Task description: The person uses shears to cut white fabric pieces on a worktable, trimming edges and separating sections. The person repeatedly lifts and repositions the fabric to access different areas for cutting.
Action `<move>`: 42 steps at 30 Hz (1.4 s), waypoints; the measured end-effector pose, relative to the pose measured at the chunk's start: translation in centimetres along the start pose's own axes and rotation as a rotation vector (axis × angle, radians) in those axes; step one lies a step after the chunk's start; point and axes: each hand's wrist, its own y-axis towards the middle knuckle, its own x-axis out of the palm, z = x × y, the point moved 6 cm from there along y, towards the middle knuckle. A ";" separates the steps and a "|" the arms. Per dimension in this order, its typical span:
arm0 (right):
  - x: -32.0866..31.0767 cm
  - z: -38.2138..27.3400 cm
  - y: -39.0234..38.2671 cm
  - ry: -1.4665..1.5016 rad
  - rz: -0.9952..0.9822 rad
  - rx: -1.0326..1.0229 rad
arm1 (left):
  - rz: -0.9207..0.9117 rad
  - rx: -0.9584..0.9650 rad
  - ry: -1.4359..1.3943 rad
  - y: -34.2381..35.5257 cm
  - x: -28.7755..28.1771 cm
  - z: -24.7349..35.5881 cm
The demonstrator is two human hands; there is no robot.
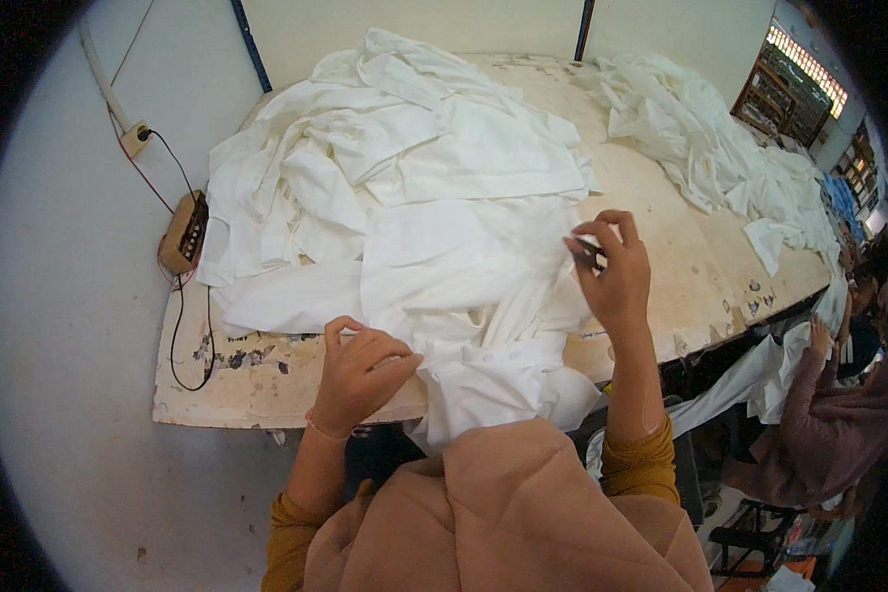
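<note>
A white garment (483,385) with a buttoned band lies in front of me and hangs over the near edge of the table. At its left side my left hand (365,373) is closed, its fingertips meeting the edge of the cloth. My right hand (614,271) is raised over the garment's right side, its fingers closed round a small black tool (591,255) that looks like thread snips. Beyond both hands spreads a large heap of white garments (385,148); the garment before me lies against its near side.
Another white cloth pile (676,128) lies at the far right of the worn wooden table (661,252). A power strip (184,233) with black cable hangs by the left wall. At the right a co-worker in a dark sleeve (827,414) handles white cloth.
</note>
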 end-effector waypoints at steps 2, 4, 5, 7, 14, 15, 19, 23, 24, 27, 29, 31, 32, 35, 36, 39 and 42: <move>0.6 -2.0 -1.2 0.319 -0.313 -0.058 | -0.072 -0.051 -0.043 0.8 0.4 0.0; 1.1 -5.7 -2.1 0.315 -0.562 -0.329 | -0.162 -0.113 -0.123 2.1 0.4 0.4; 2.0 -6.5 -2.4 0.293 -0.604 -0.336 | -0.187 -0.110 -0.185 2.1 0.9 0.3; 3.7 -6.7 -2.8 0.249 -0.642 -0.335 | -0.235 -0.102 -0.318 1.9 2.7 -0.3; 6.0 -4.9 -3.2 0.195 -0.641 -0.289 | -0.333 -0.275 -0.053 3.6 7.6 -0.2; 6.1 -4.7 -3.5 0.176 -0.639 -0.289 | -0.324 -0.256 -0.049 3.3 7.7 -0.4; 5.6 -3.3 -3.9 0.223 -0.568 -0.060 | -0.164 -0.563 -0.607 2.5 6.4 -2.9; 5.5 -1.2 -4.9 0.366 -0.470 0.018 | -0.005 -0.827 -1.142 1.8 3.6 -4.1; 5.4 -1.5 -4.9 0.409 -0.426 -0.030 | -0.014 -0.788 -1.131 2.0 3.4 -3.5; 3.9 -2.4 -3.8 0.675 -0.325 0.007 | -0.019 -0.709 -1.141 2.6 3.1 -2.3; 3.1 -3.3 -4.1 0.721 -0.363 0.025 | 0.008 -0.617 -1.055 2.5 3.0 -2.0; 2.3 -5.3 -4.2 0.804 -0.330 -0.029 | 0.034 -0.558 -1.006 2.5 3.3 -1.6; 2.2 -6.7 -4.3 0.861 -0.345 -0.034 | 0.050 -0.549 -0.997 2.5 3.4 -1.4; 2.3 -9.7 -4.4 0.740 -0.369 -0.132 | 0.035 -0.519 -0.920 2.5 3.6 -0.6; 3.3 -9.4 -4.7 0.799 -0.409 -0.079 | 0.020 -0.506 -0.887 2.6 3.6 -0.3; 4.9 -7.6 -5.0 1.273 -0.440 0.283 | 0.018 -0.576 -1.009 2.4 3.7 -0.3; 4.5 -5.6 -5.3 1.760 -0.406 0.277 | 0.027 -0.631 -1.109 2.1 3.8 -0.5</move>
